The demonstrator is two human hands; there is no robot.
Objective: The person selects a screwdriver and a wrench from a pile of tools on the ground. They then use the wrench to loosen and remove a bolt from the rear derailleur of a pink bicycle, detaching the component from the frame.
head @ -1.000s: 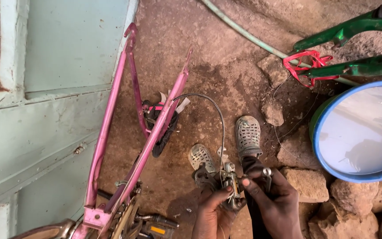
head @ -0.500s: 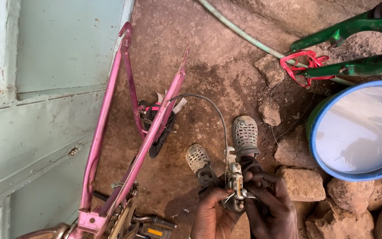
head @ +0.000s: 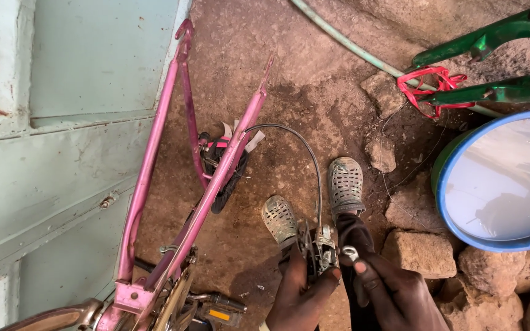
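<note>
Now | left hand [head: 299,294] fingers grip derailleur [head: 317,248] | right hand [head: 394,294] touching

1. Both hands, the left hand [head: 299,294] and the right hand [head: 394,294], are cut off at the wrist by the bottom edge.
2. The left hand's fingers hide much of the metal brake part [head: 319,248].
3. The pink bicycle frame [head: 210,184] runs out at the bottom edge.
4. The blue basin [head: 455,220] is cropped at the right edge.
5. The green frame [head: 492,92] leaves at the right edge.

Bike frame [head: 203,184] left by door [head: 50,122]; basin [head: 504,181] right; derailleur [head: 319,248] btwn shoes [head: 346,184], stones [head: 421,251] beside.
</note>
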